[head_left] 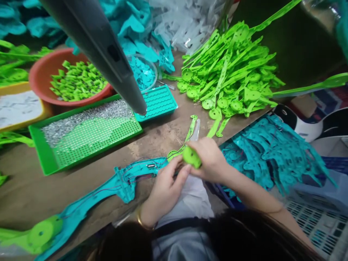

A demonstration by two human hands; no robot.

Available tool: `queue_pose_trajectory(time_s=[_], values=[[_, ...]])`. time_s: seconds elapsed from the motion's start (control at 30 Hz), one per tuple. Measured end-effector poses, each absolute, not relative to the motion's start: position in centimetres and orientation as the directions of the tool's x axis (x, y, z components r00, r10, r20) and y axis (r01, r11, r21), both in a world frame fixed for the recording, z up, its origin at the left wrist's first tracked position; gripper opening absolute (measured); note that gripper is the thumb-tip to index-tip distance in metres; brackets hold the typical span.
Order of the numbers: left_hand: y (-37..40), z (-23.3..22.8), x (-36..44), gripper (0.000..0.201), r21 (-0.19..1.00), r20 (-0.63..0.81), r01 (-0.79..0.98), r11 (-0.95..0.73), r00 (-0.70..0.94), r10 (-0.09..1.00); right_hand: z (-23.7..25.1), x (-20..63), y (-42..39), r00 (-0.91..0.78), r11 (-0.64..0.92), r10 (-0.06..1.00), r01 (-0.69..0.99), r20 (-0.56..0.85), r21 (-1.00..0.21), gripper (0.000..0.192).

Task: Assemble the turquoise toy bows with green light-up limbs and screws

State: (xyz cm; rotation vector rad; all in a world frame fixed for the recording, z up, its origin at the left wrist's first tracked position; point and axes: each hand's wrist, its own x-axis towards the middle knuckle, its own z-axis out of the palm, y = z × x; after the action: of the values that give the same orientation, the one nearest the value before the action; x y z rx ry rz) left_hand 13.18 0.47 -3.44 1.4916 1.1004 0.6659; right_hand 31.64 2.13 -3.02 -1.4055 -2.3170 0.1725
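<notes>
Both of my hands are closed around a lime-green plastic part (pixel 191 157) with a rounded end, just over the table's near edge. My left hand (pixel 164 186) pinches it from the left, thumb and fingers together. From the right, my right hand (pixel 210 159) wraps around its far side; some of its fingers are hidden. A long teal plastic shell (pixel 103 186) with thin wires inside lies to the left, its right end close to my left hand. A flat lime-green piece (pixel 191 128) and a translucent strip lie just beyond my hands.
Behind stand a green perforated tray (pixel 116 136) of small metal pieces, a red bowl (pixel 40 78) of green parts and a teal tray (pixel 160 103). Lime-green arms (pixel 231 72) are piled at the back right, teal shells (pixel 274 152) at right. A dark grey tool (pixel 108 50) hangs overhead.
</notes>
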Motion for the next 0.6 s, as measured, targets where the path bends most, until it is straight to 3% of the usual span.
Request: queue_pose_trajectory(time_s=[0.03,0.1,0.17,0.23,0.43,0.6], values=[[0.5,-4.0,12.7,0.04,0.908,-0.05,0.398,-0.129,0.41,0.911,-3.2,32.4,3.1,-0.314,0.384,0.917,0.863,0.248,-0.327,0.048],[0.5,-5.4,11.9,0.051,0.678,0.148,0.605,-0.418,0.444,0.884,-3.5,34.1,5.3,-0.143,0.187,0.978,0.925,0.151,-0.332,0.047],[0.4,-6.9,11.5,0.06,0.457,0.244,0.692,-0.559,0.507,0.827,-3.9,35.2,7.0,-0.082,0.093,0.996,0.942,0.047,-0.321,0.046],[0.3,-8.0,11.4,0.062,0.354,0.278,0.703,-0.616,0.55,0.787,-4.3,35.7,7.9,-0.09,0.075,0.995,0.949,-0.038,-0.305,0.045],[0.3,-8.7,11.5,0.056,0.307,0.318,0.691,-0.654,0.574,0.755,-4.8,35.4,7.7,-0.118,0.114,0.993,0.917,0.012,-0.382,0.045],[0.5,-8.5,11.3,0.055,0.328,0.322,0.682,-0.654,0.57,0.756,-5.0,35.5,7.8,-0.159,0.128,0.985,0.933,-0.066,-0.336,0.048]])
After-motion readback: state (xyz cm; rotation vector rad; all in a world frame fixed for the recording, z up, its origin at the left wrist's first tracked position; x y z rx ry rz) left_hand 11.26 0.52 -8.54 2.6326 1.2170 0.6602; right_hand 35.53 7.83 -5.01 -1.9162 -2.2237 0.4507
